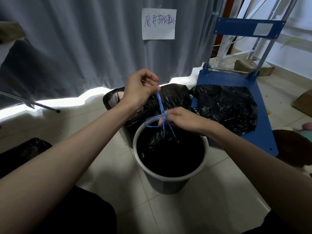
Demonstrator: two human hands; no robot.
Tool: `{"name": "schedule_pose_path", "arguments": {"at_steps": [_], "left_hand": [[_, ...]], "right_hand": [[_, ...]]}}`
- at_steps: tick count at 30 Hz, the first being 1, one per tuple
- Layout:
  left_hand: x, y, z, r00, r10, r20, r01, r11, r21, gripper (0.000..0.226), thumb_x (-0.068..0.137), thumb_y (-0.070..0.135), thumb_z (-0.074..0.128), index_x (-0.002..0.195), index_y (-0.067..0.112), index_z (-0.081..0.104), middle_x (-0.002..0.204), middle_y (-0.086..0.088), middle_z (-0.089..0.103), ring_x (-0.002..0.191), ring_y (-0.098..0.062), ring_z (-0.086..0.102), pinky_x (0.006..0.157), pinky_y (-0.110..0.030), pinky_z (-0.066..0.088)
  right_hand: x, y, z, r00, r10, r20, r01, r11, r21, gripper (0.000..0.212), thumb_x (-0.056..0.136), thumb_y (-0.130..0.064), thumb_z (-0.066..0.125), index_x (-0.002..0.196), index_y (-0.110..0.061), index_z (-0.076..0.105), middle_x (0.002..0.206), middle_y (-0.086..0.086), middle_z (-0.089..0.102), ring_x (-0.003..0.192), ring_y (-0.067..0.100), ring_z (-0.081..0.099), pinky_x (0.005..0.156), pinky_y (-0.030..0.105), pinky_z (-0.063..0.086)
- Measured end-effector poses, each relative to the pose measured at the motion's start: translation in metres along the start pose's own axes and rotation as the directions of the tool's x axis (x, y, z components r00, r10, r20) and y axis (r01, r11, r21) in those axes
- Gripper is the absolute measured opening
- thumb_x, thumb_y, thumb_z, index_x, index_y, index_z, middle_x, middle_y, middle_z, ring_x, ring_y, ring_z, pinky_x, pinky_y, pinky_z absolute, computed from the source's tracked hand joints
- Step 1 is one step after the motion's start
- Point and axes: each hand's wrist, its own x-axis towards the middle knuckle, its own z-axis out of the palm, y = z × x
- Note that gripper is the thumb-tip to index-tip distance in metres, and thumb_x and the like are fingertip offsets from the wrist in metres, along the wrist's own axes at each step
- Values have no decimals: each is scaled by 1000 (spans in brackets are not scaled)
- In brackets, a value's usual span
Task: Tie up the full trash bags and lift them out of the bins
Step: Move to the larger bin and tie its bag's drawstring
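A round bin with a white rim (170,178) stands on the floor in front of me, holding a black trash bag (170,154). Blue drawstrings (160,107) rise from the bag's gathered neck. My left hand (140,88) pinches one blue string and holds it up taut above the bin. My right hand (184,119) pinches the crossing of the strings just over the bin's far rim, where a blue loop (152,122) sticks out to the left. Behind stands a second bin (111,100) with a black bag (170,97) bulging out of it.
A blue hand truck (239,78) stands at the right with a black bag (228,105) lying on its platform. A grey curtain with a paper sign (158,24) hangs behind. Another black bag (25,149) lies at the left, cardboard boxes (303,102) at the right.
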Motion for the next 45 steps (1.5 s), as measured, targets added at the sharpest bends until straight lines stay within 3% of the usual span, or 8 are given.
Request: {"name": "schedule_pose_path", "arguments": {"at_steps": [7, 12, 15, 20, 27, 32, 38, 45], "left_hand": [[-3, -4, 5, 999, -9, 35, 9, 1000, 6, 29, 74, -4, 78, 91, 14, 64, 81, 0, 61, 73, -17, 56, 79, -29, 55], [-4, -14, -4, 941, -203, 270, 136, 959, 248, 56, 70, 34, 87, 117, 19, 61, 100, -3, 70, 86, -12, 65, 81, -29, 53], [-10, -17, -11, 853, -273, 445, 106, 925, 364, 26, 79, 25, 81, 98, 9, 73, 82, -6, 74, 74, -9, 67, 76, -22, 53], [-13, -6, -21, 883, -243, 401, 132, 950, 284, 21, 92, 19, 66, 77, 5, 63, 62, -7, 59, 52, -4, 55, 49, -9, 38], [-13, -2, -34, 566, -486, 666, -4, 806, 591, 15, 82, 23, 77, 75, 14, 67, 74, -1, 65, 68, -4, 57, 66, -17, 43], [-17, -9, -15, 755, -358, 549, -2, 837, 548, 57, 66, 44, 87, 114, 23, 66, 99, 7, 70, 93, -8, 65, 82, -20, 48], [-26, -26, 21, 876, -211, 433, 59, 939, 338, 30, 60, 40, 90, 76, 18, 77, 64, 6, 67, 64, -7, 59, 71, -28, 46], [-31, -35, 28, 928, -184, 324, 112, 967, 230, 29, 64, 36, 88, 67, 9, 76, 70, -8, 73, 75, -20, 69, 85, -38, 54]], "right_hand": [[-5, -2, 2, 996, -50, -77, 54, 997, 50, 36, 103, -23, 46, 87, -6, 73, 47, -22, 52, 48, -5, 49, 56, 7, 34], [2, 13, 1, 992, 30, -126, -4, 980, 197, 40, 101, -35, 45, 81, -21, 76, 64, 11, 32, 55, 23, 27, 53, 29, 25], [2, 14, 1, 989, 67, -131, -18, 937, 349, 41, 103, -29, 44, 79, -20, 76, 60, 7, 28, 51, 15, 26, 50, 25, 24], [-1, 23, -3, 975, 122, -186, -12, 866, 500, 47, 103, -23, 46, 67, -22, 76, 75, 11, 58, 50, 8, 37, 52, 21, 31], [2, 43, -9, 960, 194, -202, 0, 721, 693, 17, 97, -11, 57, 99, -3, 71, 72, 5, 65, 61, 10, 56, 61, 17, 50], [0, 33, -7, 970, 128, -209, 32, 779, 627, 16, 96, -8, 58, 98, 0, 71, 78, 12, 70, 65, 13, 61, 65, 19, 52], [-5, 24, -7, 973, 75, -219, 51, 854, 518, 13, 90, -11, 67, 86, -1, 74, 101, 30, 69, 83, 29, 64, 88, 40, 54], [-9, 25, -9, 946, 49, -321, 109, 883, 456, 18, 92, -10, 65, 98, 6, 71, 72, 17, 69, 55, 15, 64, 50, 19, 51]]}}
